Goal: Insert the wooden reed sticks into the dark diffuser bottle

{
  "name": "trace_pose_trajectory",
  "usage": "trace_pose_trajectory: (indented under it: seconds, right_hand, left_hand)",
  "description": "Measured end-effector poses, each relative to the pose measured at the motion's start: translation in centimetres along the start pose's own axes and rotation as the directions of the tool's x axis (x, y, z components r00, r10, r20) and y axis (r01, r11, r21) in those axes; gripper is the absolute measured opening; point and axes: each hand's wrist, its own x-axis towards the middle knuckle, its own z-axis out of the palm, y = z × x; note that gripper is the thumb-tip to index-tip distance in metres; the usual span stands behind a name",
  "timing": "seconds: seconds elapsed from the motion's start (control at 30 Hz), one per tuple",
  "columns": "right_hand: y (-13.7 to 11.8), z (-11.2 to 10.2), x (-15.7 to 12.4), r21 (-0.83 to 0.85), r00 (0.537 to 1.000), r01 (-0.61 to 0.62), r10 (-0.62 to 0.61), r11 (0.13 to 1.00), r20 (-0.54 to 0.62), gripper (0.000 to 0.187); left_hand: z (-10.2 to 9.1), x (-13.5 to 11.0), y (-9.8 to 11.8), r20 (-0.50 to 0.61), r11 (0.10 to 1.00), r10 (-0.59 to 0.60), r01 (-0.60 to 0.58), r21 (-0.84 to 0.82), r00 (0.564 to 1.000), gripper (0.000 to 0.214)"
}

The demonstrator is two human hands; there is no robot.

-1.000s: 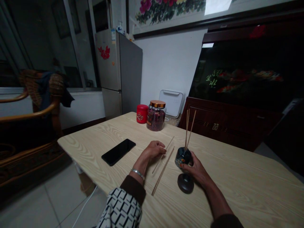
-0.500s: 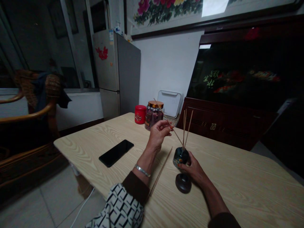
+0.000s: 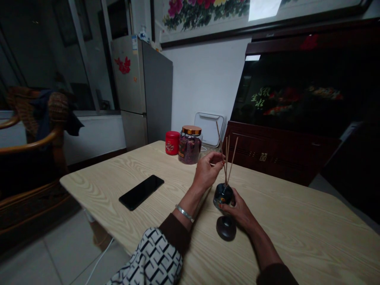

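A dark glass diffuser bottle (image 3: 222, 194) stands on the wooden table, with several thin reed sticks (image 3: 232, 161) rising from its neck. My right hand (image 3: 237, 208) is wrapped round the bottle's right side and base. Between the thumb and fingers of my left hand (image 3: 209, 168) is one reed stick (image 3: 219, 135), nearly upright, its lower end at the bottle's mouth. Just in front of the bottle lies a round dark lid (image 3: 226, 228) with a hollow in its middle. Loose sticks on the table are mostly hidden behind my left forearm.
A black phone (image 3: 141, 192) lies to the left on the table (image 3: 97, 178). Towards the back stand a red canister (image 3: 172, 143) and a large jar (image 3: 190, 147) with a copper-coloured lid. Behind the table are a white panel-like device (image 3: 210, 128) and a dark cabinet (image 3: 276, 154).
My left hand has moved right, closer to the bottle, and the stick in it has swung from a slant to nearly upright. My right hand stays on the bottle.
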Motion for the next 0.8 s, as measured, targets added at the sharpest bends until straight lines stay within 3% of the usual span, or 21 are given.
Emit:
trace_pose_trajectory:
  seconds: [0.17, 0.4, 0.5, 0.6, 0.7, 0.8]
  right_hand:
    - [0.1, 0.1, 0.0, 0.010, 1.000, -0.002, 0.002, 1.000, -0.012, 0.058]
    - [0.1, 0.1, 0.1, 0.020, 1.000, -0.001, 0.001, 1.000, 0.000, 0.055]
    - [0.1, 0.1, 0.2, 0.013, 1.000, -0.003, 0.003, 1.000, -0.005, 0.057]
    - [0.2, 0.1, 0.1, 0.011, 1.000, -0.007, 0.007, 1.000, -0.004, 0.061]
    - [0.3, 0.0, 0.1, 0.003, 1.000, -0.026, 0.026, 1.000, -0.007, 0.059]
    - [0.4, 0.0, 0.0, 0.008, 0.999, -0.034, 0.034, 0.999, -0.010, 0.059]
  left_hand:
    - [0.1, 0.1, 0.5, 0.080, 0.980, -0.007, -0.009, 0.199, 0.997, 0.014]
    - [1.1, -0.2, -1.6, 0.128, 0.908, -0.168, 0.102, 0.407, 0.978, 0.010]
    - [0.3, -1.0, -1.9, 0.108, 0.826, -0.281, 0.183, 0.533, 0.954, 0.012]
    - [-1.8, -2.5, -2.1, 0.095, 0.726, -0.384, 0.237, 0.645, 0.919, 0.018]
    - [-4.0, -4.7, -2.4, 0.118, 0.565, -0.516, 0.233, 0.791, 0.849, 0.022]
    - [-4.8, -6.4, -2.9, 0.117, 0.439, -0.611, 0.213, 0.873, 0.783, 0.030]
